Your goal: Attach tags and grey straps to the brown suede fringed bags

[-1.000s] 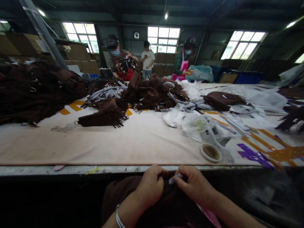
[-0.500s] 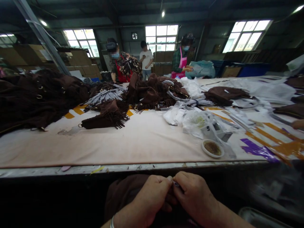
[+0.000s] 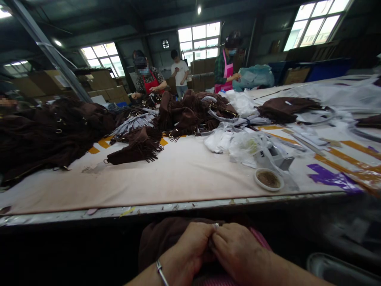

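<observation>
Below the table's front edge, both hands meet thumb to thumb over a brown fabric piece (image 3: 162, 234) in my lap. My left hand (image 3: 192, 248), with a silvery bracelet at its wrist, is closed on this fabric. Pressed against it, my right hand (image 3: 238, 248) is closed with its fingers curled under. A tiny pale bit shows where the thumbs touch, too small to name. What the right fingers grip is hidden. On the table beyond lies a brown fringed bag (image 3: 137, 147).
Brown bags (image 3: 53, 131) are heaped at the left, with more bags (image 3: 190, 111) at the back. A round dish (image 3: 268, 179) of brown stuff stands near the front edge beside crumpled clear plastic (image 3: 247, 145). Across the table are a person in a red apron (image 3: 151, 81) and one in pink (image 3: 228, 71).
My view has tilted and shifted slightly. My hands have drawn closer together, the right one rolling over, and pink checked cloth now shows beside it. The person in red has lowered the held bundle.
</observation>
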`<move>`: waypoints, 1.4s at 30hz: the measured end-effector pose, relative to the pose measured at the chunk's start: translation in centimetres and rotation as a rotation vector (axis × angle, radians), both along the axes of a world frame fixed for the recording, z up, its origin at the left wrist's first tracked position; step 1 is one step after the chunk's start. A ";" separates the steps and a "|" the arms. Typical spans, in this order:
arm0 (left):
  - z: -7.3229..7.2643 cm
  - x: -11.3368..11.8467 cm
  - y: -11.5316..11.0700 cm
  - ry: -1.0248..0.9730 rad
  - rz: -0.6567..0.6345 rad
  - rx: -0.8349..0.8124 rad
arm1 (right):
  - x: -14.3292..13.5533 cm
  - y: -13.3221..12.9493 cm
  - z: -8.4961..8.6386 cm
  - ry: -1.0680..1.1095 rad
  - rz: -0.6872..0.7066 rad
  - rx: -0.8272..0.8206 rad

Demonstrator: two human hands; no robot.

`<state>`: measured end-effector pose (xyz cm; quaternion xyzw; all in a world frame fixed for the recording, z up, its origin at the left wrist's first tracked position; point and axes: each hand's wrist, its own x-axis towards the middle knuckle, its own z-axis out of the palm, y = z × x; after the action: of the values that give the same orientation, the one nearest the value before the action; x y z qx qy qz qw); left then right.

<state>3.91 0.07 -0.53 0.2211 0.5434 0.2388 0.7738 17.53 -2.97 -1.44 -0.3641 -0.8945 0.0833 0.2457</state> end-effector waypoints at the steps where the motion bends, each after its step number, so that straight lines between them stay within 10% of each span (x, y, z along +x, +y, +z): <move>1: -0.3 -0.1 0.1 0.042 -0.013 0.037 | 0.4 0.0 0.2 0.025 0.032 -0.052; 11: 1.0 -3.3 -1.1 0.674 -0.459 0.817 | 3.3 3.8 1.0 0.316 0.048 -0.526; 22: -0.2 -5.0 -2.2 0.860 -0.714 1.230 | 1.7 4.1 1.6 0.195 0.106 -0.545; 30: -1.0 -5.6 -2.1 0.948 -0.767 1.292 | 0.9 4.3 1.1 0.187 0.101 -0.577; 42: 0.4 -5.4 -1.6 0.768 -0.614 0.949 | 0.4 3.4 -0.6 0.348 0.020 -0.526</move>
<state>-1.52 -1.57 -0.16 0.7496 0.5284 0.1256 0.3782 17.88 0.43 -2.09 -0.3865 -0.7904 0.3755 0.2914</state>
